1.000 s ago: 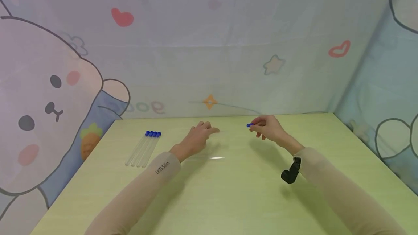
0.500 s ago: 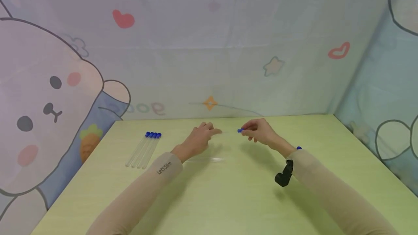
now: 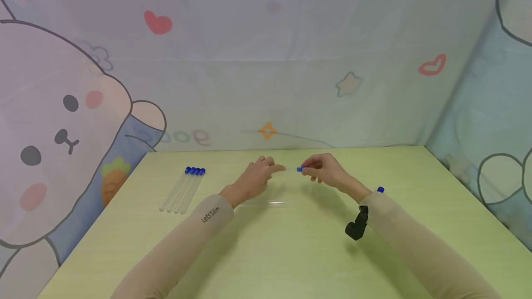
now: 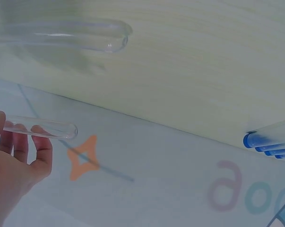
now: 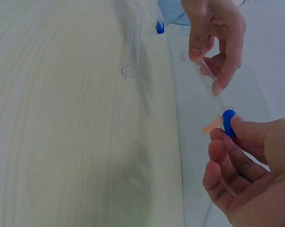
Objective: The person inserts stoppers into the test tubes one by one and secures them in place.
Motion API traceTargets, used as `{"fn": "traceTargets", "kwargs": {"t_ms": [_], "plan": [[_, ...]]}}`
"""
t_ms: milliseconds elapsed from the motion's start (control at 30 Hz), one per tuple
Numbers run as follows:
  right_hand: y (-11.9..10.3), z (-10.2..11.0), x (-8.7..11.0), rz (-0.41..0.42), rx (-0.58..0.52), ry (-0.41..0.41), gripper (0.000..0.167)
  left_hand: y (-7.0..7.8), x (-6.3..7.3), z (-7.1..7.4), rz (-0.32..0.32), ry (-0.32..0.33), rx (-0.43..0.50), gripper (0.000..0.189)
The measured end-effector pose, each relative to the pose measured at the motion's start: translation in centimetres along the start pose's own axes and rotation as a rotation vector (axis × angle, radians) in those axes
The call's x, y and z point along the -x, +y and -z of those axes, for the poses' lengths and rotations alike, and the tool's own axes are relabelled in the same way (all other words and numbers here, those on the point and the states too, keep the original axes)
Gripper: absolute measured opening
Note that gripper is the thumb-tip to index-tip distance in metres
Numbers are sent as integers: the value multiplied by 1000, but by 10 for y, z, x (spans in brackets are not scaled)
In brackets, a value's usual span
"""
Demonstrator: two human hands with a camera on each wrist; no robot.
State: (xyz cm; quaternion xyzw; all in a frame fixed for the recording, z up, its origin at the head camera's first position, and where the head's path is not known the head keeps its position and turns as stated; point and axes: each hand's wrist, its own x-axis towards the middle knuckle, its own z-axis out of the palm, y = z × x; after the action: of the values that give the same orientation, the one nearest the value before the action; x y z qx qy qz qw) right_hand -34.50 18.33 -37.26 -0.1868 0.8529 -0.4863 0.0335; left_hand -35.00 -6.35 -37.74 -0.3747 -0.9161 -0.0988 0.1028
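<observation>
My left hand point(image 3: 254, 178) holds a clear test tube point(image 4: 57, 128) between thumb and fingers, above the table. The tube lies roughly level, its rounded end to the left and its open mouth towards my right hand point(image 3: 328, 170). Between thumb and index finger, the right hand pinches a blue cap point(image 5: 228, 123). In the right wrist view the cap sits right at the tube's rim, slightly tilted to it. Below the hands, a second uncapped test tube point(image 3: 276, 204) rests on the table, partly hidden by the left forearm in the head view.
Several test tubes with blue caps point(image 3: 183, 191) lie side by side at the left of the table point(image 3: 291, 257). Another blue cap point(image 3: 380, 189) shows just beyond the right sleeve. A printed cloth backdrop point(image 3: 249, 59) stands behind the table's far edge.
My right hand has moved left and slightly nearer, bringing the blue cap to the tube's mouth. The left hand has shifted slightly right. The loose cap beyond the right sleeve has come into view.
</observation>
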Motion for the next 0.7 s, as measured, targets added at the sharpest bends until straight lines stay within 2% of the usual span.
{"fn": "traceTargets", "kwargs": {"t_ms": [200,367,700], "plan": [[-1,-2,0,22,-22,-19,21,-1,1,1,-13,7,7,53],[-3,-4,1,11,-88,-18,21,0,3,1,-15,16,22,52],[-6,-8,1,34,-119,11,23,2,6,1,-5,56,33,46]]}}
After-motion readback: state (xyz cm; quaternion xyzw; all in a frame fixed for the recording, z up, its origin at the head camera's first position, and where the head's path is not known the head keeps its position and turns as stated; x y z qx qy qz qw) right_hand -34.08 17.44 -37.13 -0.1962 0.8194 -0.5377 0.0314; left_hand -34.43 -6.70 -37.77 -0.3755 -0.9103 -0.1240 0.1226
